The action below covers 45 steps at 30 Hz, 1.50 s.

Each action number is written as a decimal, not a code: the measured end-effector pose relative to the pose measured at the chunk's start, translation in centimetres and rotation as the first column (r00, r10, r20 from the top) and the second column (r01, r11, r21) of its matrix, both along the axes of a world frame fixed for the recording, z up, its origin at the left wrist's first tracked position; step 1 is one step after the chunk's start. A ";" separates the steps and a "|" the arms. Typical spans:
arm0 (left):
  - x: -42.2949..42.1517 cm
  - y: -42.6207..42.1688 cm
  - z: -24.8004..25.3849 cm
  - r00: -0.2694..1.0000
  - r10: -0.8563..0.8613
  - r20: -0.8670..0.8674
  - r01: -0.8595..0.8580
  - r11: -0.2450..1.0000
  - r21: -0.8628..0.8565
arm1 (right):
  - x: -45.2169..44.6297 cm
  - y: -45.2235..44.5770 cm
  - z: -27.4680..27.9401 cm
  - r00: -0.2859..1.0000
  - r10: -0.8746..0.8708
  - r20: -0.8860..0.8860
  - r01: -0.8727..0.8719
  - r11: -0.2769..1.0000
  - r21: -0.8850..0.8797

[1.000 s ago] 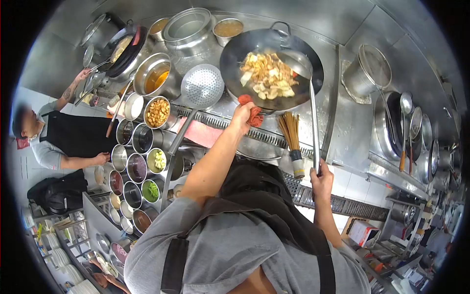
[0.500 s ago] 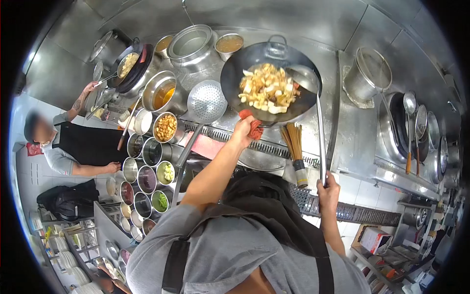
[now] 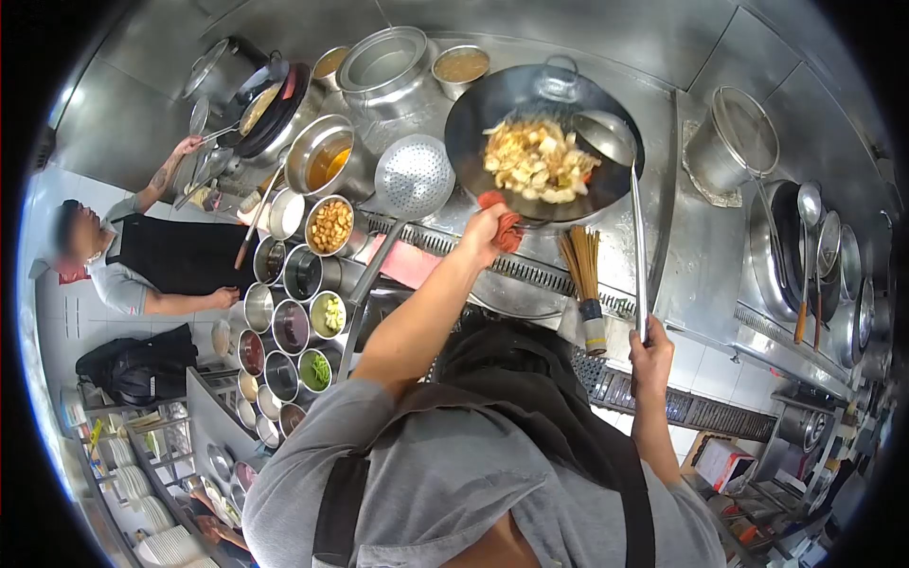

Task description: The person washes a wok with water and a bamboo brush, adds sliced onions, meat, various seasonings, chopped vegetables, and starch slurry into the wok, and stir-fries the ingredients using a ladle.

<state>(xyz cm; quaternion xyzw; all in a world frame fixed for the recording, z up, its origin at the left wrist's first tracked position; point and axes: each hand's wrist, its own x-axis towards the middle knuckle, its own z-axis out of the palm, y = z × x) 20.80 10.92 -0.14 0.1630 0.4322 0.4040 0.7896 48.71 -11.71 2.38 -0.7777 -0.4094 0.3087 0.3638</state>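
My left hand [image 3: 483, 237] is closed around a folded red cloth [image 3: 509, 232] at the near rim of a large black wok [image 3: 471, 109]. The wok's near handle is hidden under the cloth and fingers. Pale, browned chunks of food [image 3: 540, 161] lie heaped in the wok, slightly blurred. My right hand [image 3: 651, 356] grips the end of a long-handled ladle [image 3: 638, 256]. Its metal bowl [image 3: 604, 138] is inside the wok, right of the food. A bamboo wok brush [image 3: 584, 284] stands just below the wok, between my hands.
Left of the wok rests a perforated skimmer [image 3: 414, 178]. Several metal ingredient pots [image 3: 292, 325] stand beyond it. A co-worker [image 3: 175, 256] at the left holds a pan's utensil. A strainer-topped pot [image 3: 731, 137] and stacked woks [image 3: 772, 246] are at the right.
The wok, my hands and the surroundings appear shifted slightly right in the view. The food in the wok has moved and blurred. Both my grips are the same.
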 end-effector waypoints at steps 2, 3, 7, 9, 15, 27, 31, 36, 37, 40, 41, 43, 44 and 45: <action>0.4 -1.5 -0.5 0.988 0.081 -0.129 -0.089 0.994 -0.063 | 0.1 0.8 0.1 1.000 0.024 -0.003 -0.024 0.999 0.029; -0.7 -3.1 -2.6 0.998 0.018 -0.056 -0.019 1.000 -0.018 | 0.3 0.7 0.3 0.999 0.026 0.022 -0.028 0.997 0.067; -1.6 -9.4 0.5 0.968 0.149 -0.204 -0.166 0.984 -0.069 | 2.4 -1.7 3.5 0.928 0.121 0.351 -0.120 0.992 -0.024; -1.5 -7.7 4.4 0.985 0.128 -0.117 -0.137 0.988 -0.074 | 3.8 -2.6 4.4 0.916 0.163 0.367 -0.161 0.986 -0.036; 0.8 1.5 -2.3 0.990 0.115 -0.087 -0.116 0.993 -0.007 | 8.0 1.5 4.1 0.654 0.329 0.681 -0.324 0.935 -0.142; 0.3 3.9 -5.0 0.990 0.097 -0.098 -0.083 0.987 0.135 | -1.6 13.6 -2.5 0.816 0.270 0.512 -0.258 0.961 -0.097; 0.4 4.1 -5.8 0.989 0.107 -0.107 -0.087 0.980 0.178 | -3.4 16.1 1.8 0.855 0.223 -0.469 -0.276 0.960 -0.047; 0.9 4.5 -5.7 0.983 0.166 -0.084 -0.164 0.986 0.025 | -2.4 19.3 2.9 0.955 0.296 0.020 -0.296 0.955 -0.003; 1.1 4.6 -5.9 0.980 0.188 -0.069 -0.189 0.982 0.005 | -2.2 20.8 2.8 0.921 0.333 0.202 -0.330 0.943 -0.051; 1.5 4.5 -5.0 0.967 0.220 -0.130 -0.221 0.975 0.007 | -2.9 24.5 1.1 0.932 0.333 -0.143 -0.345 0.936 -0.067; 1.4 4.5 -5.4 0.966 0.206 -0.157 -0.200 0.978 0.056 | -3.5 24.3 0.9 0.930 0.334 -0.152 -0.348 0.935 -0.073; 1.4 4.8 -6.4 0.957 0.218 -0.193 -0.206 0.975 0.076 | -4.9 23.8 0.2 0.866 0.497 -0.061 -0.500 0.864 -0.064; 1.4 4.8 -6.6 0.961 0.202 -0.186 -0.193 0.979 0.065 | -5.6 22.7 1.4 0.868 0.496 0.008 -0.483 0.850 -0.209; 1.4 4.9 -7.1 0.966 0.184 -0.182 -0.177 0.983 0.053 | -5.1 21.6 0.8 0.870 0.493 -0.004 -0.482 0.849 -0.215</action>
